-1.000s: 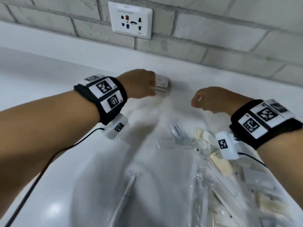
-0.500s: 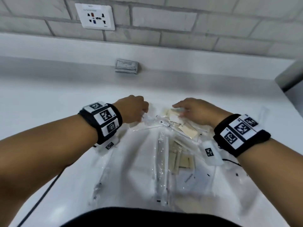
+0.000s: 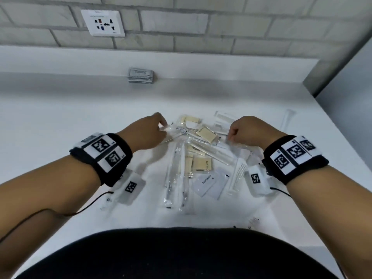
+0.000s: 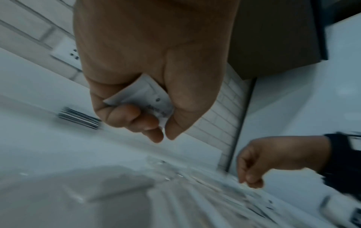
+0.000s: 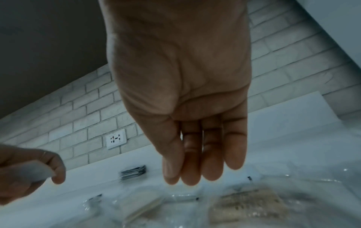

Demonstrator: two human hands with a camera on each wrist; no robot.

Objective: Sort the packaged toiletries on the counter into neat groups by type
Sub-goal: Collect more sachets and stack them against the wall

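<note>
A loose pile of packaged toiletries (image 3: pixel 201 158) lies mid-counter: beige packets (image 3: pixel 207 134), a white toothpaste sachet (image 3: pixel 209 183), a wrapped comb (image 3: pixel 238 174) and long clear-wrapped sticks (image 3: pixel 177 174). A neat stack of grey sachets (image 3: pixel 141 76) sits against the back ledge. My left hand (image 3: pixel 161 125) is at the pile's far left edge. The left wrist view shows it curled round a small white sachet (image 4: pixel 144 98). My right hand (image 3: pixel 231 135) hovers over the pile's right side. Its fingers (image 5: pixel 195 169) hang straight and together, holding nothing.
The white counter (image 3: pixel 60 117) ends at a raised ledge under a brick wall with a socket plate (image 3: pixel 102 23). A grey panel (image 3: pixel 342 67) bounds the right side. One clear packet (image 3: pixel 286 121) lies apart at the far right. My dark-clothed body fills the near edge.
My left hand came back from the grey stack at the ledge to the pile and now grips a white sachet. My right hand shifted right, off the beige packets.
</note>
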